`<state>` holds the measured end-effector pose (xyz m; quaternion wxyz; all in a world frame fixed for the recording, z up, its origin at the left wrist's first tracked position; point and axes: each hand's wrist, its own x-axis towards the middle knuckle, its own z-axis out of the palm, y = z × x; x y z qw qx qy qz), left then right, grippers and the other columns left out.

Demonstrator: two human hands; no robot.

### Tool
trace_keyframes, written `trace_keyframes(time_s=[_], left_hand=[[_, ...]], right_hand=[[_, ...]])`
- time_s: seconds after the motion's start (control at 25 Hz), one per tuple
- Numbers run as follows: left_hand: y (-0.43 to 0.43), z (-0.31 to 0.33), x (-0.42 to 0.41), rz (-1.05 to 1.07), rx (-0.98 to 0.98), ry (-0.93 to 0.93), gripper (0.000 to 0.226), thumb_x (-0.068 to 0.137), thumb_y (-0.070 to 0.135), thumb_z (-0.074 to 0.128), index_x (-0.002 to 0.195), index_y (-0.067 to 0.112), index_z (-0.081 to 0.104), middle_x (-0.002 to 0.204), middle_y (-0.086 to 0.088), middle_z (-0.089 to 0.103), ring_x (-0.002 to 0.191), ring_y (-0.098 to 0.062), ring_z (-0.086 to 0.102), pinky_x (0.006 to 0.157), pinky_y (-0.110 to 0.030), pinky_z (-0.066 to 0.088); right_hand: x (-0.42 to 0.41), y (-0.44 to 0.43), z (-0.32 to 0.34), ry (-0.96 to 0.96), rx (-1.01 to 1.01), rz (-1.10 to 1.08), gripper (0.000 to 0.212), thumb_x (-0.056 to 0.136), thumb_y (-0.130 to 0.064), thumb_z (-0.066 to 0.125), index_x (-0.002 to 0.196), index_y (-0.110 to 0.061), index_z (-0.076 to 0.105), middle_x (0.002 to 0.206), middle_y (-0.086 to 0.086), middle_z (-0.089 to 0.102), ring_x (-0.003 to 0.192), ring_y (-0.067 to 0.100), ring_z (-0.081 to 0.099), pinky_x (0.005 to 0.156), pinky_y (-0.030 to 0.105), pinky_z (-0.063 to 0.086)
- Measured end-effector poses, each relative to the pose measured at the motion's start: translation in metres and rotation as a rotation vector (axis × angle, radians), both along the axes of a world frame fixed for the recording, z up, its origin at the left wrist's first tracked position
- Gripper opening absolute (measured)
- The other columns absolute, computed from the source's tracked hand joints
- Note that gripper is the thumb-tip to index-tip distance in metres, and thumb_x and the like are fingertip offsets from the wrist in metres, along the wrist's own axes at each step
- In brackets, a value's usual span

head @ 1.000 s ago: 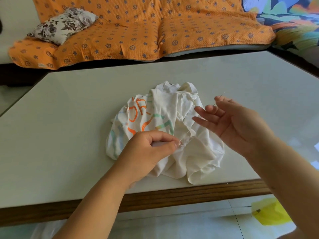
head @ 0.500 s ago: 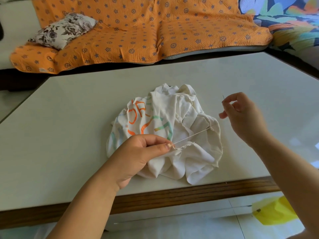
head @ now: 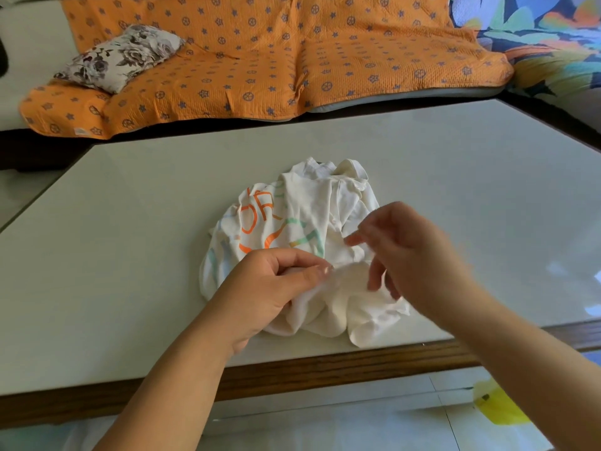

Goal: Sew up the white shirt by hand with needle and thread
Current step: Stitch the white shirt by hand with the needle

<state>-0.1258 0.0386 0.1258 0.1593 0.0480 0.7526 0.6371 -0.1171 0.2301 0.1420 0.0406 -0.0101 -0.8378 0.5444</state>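
Thumb and forefinger of left hand [head: 270, 294] pinch the white shirt [head: 312, 206]; right hand [head: 413, 255] blurred above, grip unclear

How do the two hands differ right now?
The left hand is sharp and pinches a fold of the shirt; the right hand is blurred, so whether it holds anything cannot be told. The left hand is curled closed; the right hand is splayed. Both are bare and over the shirt.
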Motion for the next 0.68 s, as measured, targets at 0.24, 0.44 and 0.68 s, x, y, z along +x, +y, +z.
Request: trace_keyframes(time_s=[0.24,0.44,0.68], left_hand=[[-0.006,0.001,-0.001,-0.003,-0.101,0.112,0.012,0.084,0.019,0.072,0.085,0.029,0.079,0.086,0.005,0.076,0.082,-0.007,0.069,0.078,-0.026,0.053],[-0.013,0.002,-0.001,0.007,-0.198,0.245,0.017,0.087,0.022,0.069,0.084,0.037,0.075,0.088,0.012,0.074,0.083,-0.012,0.069,0.076,-0.028,0.056],[-0.01,0.001,-0.002,0.001,-0.227,0.298,0.017,0.089,0.023,0.066,0.084,0.038,0.072,0.089,0.016,0.072,0.085,-0.001,0.066,0.072,-0.022,0.051]], right_hand=[[0.017,-0.011,0.007,-0.128,-0.111,0.153,0.009,0.096,-0.014,0.059,0.094,-0.018,0.067,0.069,0.004,0.074,0.063,0.02,0.073,0.064,0.027,0.061],[0.017,-0.007,0.005,-0.125,-0.028,0.149,0.019,0.093,-0.011,0.06,0.093,-0.024,0.073,0.066,-0.001,0.074,0.06,0.011,0.071,0.06,0.016,0.056],[0.016,-0.005,0.004,-0.14,0.057,0.179,0.023,0.09,-0.009,0.061,0.089,-0.027,0.075,0.064,-0.004,0.073,0.062,0.009,0.072,0.068,0.019,0.058]])
